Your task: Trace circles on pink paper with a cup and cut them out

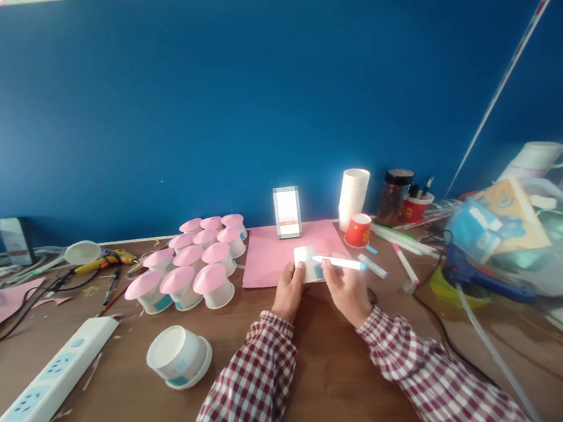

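My left hand is closed around the left side of a small white paper cup with a teal print, held above the pink sheet. Pinched in my right hand is a white marker with a light blue end; its other end points left, at the cup. Whether that tip touches the cup I cannot tell. Beyond both hands, a phone with a bright screen stands upright at the sheet's back edge.
To the left stand several white cups with pink round tops. Nearer lie stacked white cups and a power strip. On the right are a tall white cup stack, a red cup, a dark jar and a blue glue gun.
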`<state>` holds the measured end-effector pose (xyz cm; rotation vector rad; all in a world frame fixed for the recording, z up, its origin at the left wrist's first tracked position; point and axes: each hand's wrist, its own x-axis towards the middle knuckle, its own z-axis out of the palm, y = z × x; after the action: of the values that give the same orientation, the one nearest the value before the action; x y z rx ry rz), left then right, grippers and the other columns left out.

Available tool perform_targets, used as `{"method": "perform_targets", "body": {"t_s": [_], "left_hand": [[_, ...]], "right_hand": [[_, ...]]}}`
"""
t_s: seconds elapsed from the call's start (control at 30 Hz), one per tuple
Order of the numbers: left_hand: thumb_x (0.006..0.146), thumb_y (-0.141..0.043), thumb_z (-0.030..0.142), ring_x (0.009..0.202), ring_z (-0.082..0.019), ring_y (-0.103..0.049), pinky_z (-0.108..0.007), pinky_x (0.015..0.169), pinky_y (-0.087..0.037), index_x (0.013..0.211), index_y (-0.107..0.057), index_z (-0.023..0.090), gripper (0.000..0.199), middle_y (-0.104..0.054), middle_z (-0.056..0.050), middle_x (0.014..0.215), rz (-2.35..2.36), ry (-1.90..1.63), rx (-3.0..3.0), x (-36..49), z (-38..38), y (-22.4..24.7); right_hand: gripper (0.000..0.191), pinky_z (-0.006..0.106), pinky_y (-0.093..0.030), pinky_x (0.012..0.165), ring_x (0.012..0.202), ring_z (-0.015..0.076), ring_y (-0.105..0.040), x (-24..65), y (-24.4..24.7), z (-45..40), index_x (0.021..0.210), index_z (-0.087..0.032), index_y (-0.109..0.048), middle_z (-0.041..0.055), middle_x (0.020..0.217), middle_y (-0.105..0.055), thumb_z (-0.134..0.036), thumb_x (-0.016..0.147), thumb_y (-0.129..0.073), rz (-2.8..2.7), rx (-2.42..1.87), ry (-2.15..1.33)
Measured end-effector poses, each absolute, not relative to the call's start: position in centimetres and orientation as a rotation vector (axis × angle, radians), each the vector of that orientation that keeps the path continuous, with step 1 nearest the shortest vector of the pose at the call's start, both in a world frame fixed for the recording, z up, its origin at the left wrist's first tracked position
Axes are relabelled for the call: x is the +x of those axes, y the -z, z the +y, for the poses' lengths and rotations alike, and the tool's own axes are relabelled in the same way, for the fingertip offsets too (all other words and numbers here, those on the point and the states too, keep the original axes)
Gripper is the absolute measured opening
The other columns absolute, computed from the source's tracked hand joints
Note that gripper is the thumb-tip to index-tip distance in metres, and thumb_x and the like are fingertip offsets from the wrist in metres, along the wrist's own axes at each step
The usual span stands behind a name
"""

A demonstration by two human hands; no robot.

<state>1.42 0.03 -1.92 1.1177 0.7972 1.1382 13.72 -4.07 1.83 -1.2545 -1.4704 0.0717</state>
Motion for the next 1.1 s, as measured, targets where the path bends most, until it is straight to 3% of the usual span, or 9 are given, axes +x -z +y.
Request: {"method": "perform_targets", "body": {"t_s": [1.1], "left_hand": [[0.08, -0.052, 0.055, 0.08, -0.018, -0.059, -0.028, 0.068, -0.048, 0.104, -0.058, 0.015, 0.047, -0.065, -0.008, 0.092, 0.818, -1.136, 1.131, 1.33, -0.13, 1.59]], "right_hand": [[0.022, 0.028, -0.051, 0.063, 0.067, 0.0169, -0.062, 13.44, -2.16, -4.33, 0.089, -0.016, -0.062, 0.0073, 0.079, -0.067, -0.032, 0.09, -0.047, -1.468, -1.254, -0.108]]}}
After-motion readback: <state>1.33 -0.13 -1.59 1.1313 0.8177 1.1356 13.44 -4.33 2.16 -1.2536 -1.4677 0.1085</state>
